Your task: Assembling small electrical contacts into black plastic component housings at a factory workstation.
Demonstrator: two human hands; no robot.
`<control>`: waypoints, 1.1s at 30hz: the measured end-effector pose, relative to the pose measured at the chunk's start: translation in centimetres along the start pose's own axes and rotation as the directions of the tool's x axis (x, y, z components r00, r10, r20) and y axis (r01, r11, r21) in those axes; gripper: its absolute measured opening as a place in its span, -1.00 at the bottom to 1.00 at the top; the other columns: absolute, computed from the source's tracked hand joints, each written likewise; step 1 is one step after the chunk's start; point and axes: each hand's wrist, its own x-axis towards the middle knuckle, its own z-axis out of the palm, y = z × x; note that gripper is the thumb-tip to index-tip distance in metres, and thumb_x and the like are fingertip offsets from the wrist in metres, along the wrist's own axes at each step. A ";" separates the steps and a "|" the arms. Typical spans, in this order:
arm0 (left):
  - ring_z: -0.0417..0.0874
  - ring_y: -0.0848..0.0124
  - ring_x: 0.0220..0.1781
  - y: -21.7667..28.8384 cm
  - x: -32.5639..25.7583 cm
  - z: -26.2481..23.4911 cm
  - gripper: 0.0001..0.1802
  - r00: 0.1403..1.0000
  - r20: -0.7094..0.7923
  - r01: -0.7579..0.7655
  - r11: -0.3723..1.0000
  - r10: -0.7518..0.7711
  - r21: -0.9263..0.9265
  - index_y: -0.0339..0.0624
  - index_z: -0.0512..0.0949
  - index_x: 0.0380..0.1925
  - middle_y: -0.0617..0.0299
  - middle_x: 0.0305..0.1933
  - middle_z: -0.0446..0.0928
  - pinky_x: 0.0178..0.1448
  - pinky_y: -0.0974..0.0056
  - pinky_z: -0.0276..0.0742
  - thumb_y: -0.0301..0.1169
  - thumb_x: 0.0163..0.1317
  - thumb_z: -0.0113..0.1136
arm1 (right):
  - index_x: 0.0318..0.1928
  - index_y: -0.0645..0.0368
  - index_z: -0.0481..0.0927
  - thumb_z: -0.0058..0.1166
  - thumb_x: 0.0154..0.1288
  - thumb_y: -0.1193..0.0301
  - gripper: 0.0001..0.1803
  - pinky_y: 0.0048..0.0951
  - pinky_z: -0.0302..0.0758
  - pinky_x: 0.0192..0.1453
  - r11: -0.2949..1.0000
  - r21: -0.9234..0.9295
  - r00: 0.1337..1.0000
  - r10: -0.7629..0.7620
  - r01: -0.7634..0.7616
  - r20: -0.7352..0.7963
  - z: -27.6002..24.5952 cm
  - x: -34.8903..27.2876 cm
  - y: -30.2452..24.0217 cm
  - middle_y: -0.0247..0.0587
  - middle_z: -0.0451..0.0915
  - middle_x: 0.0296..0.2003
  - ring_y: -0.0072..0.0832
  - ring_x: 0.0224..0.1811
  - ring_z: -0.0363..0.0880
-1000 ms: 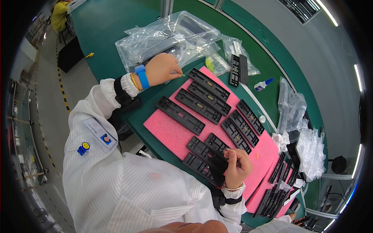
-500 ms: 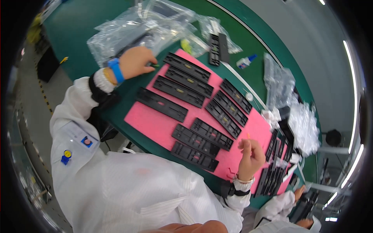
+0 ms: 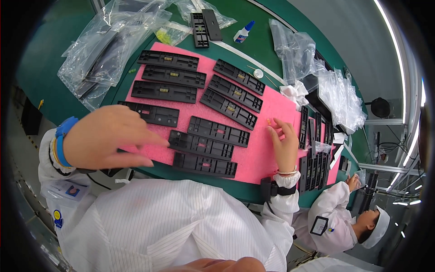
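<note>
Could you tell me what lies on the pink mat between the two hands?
In the head view, three black plastic strips lie on the pink foam mat between left hand and right hand.

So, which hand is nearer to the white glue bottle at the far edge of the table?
The right hand. It rests on the pink foam mat, below the glue bottle. The left hand is at the mat's near left edge, much farther away.

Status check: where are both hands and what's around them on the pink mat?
Left hand open, fingertips at black plastic strip. Right hand pinching tiny yellow piece over pink foam mat. Nothing between them.
</note>
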 end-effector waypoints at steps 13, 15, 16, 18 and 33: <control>0.57 0.50 -0.47 -2.3 8.3 7.7 -0.75 0.992 -0.047 0.068 0.808 -0.118 -0.585 -0.25 0.68 -0.04 0.20 -0.43 0.63 -0.31 0.35 0.50 -0.38 0.35 0.27 | -0.12 0.35 0.59 0.15 0.42 0.55 -0.90 -0.43 0.53 -0.17 0.972 0.236 0.997 0.004 0.013 -0.072 2.2 0.7 -0.8 -0.14 0.59 -0.32 -0.41 -0.31 0.58; 0.51 0.63 -0.38 -3.6 8.4 8.8 -0.71 0.982 -0.091 0.072 0.782 -0.163 -0.619 -0.23 0.66 0.05 0.31 -0.33 0.63 -0.26 0.45 0.45 -0.48 0.35 0.29 | -0.08 0.34 0.59 0.11 0.46 0.55 -0.89 -0.47 0.51 -0.16 0.896 0.443 0.999 0.039 -0.021 -0.031 1.5 0.5 -4.4 -0.21 0.57 -0.29 -0.48 -0.27 0.56; 0.50 0.63 -0.39 -3.8 8.4 9.0 -0.70 0.966 -0.165 0.051 0.775 -0.198 -0.631 -0.24 0.65 0.07 0.32 -0.33 0.62 -0.25 0.45 0.45 -0.49 0.34 0.29 | -0.04 0.33 0.60 0.07 0.50 0.55 -0.87 -0.51 0.50 -0.14 0.778 0.626 0.998 0.070 -0.059 0.006 1.4 0.4 -6.2 -0.27 0.56 -0.27 -0.56 -0.24 0.54; 0.47 0.64 -0.38 -4.3 8.5 9.2 -0.66 0.938 -0.236 0.033 0.745 -0.253 -0.666 -0.25 0.64 0.09 0.38 -0.32 0.59 -0.26 0.46 0.44 -0.49 0.32 0.33 | 0.01 0.34 0.59 0.05 0.51 0.56 -0.84 -0.54 0.49 -0.11 0.716 0.697 0.999 0.017 -0.047 0.050 1.5 0.2 -8.8 -0.29 0.56 -0.22 -0.58 -0.20 0.54; 0.51 0.51 -0.40 -4.2 8.4 9.3 -0.70 0.939 -0.312 -0.050 0.838 -0.146 -0.543 -0.18 0.70 -0.17 0.30 -0.40 0.53 -0.35 0.39 0.41 -0.37 0.11 0.55 | -0.03 0.32 0.68 0.25 0.38 0.58 -0.82 -0.52 0.48 0.04 0.281 0.929 0.965 -0.029 -0.242 0.260 6.0 -2.4 -10.9 -0.21 0.58 -0.10 -0.51 -0.08 0.55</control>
